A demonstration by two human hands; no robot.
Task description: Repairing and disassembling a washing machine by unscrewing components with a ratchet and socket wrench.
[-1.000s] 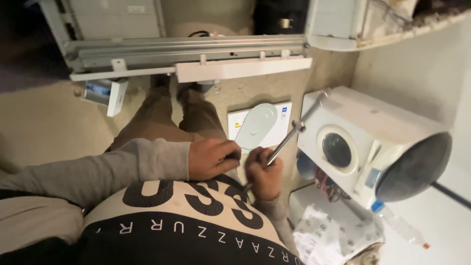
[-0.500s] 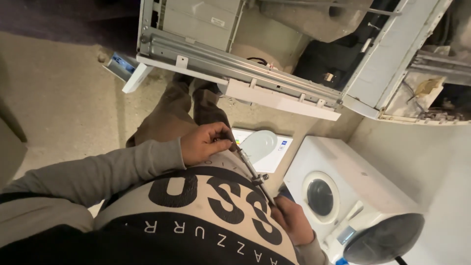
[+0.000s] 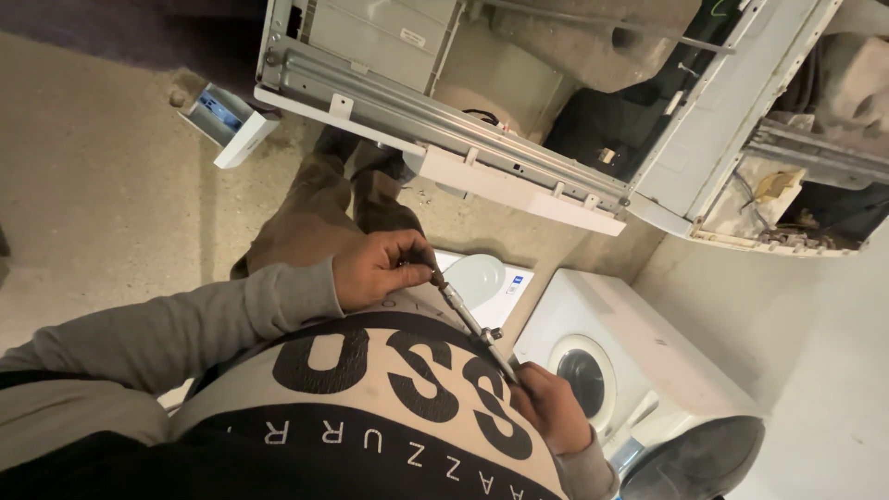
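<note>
Two hands on one tool, as I see it from the head camera looking down the front of the body.

Item 1: left hand point(image 3: 378, 268), grey sleeve, fingers curled shut around the upper end of a metal ratchet wrench point(image 3: 468, 319), pinching its head just in front of the chest.

Item 2: right hand point(image 3: 551, 407), low in the picture beside the belly, closed in a fist around the lower end of the same wrench handle. The wrench runs on a slant between the two hands, held in the air against the dark shirt with pale lettering, touching no surface.

Item 3: a small white washing machine point(image 3: 639, 370) with a round door, lying on the floor just beyond the right hand. Its dark round lid or door point(image 3: 690, 458) sits at the bottom edge.

Item 4: a white panel with a pale oval disc point(image 3: 477, 278) on it, on the floor below the wrench, near the knees.

Item 5: a large opened appliance point(image 3: 444, 111), tipped over, grey metal rails and a white front strip facing me, well beyond the legs. Wiring and dark innards show at its right side.

Item 6: a white detergent drawer point(image 3: 227, 118) with a blue insert, lying alone on the speckled floor point(image 3: 93, 185), apart from the appliance.
</note>
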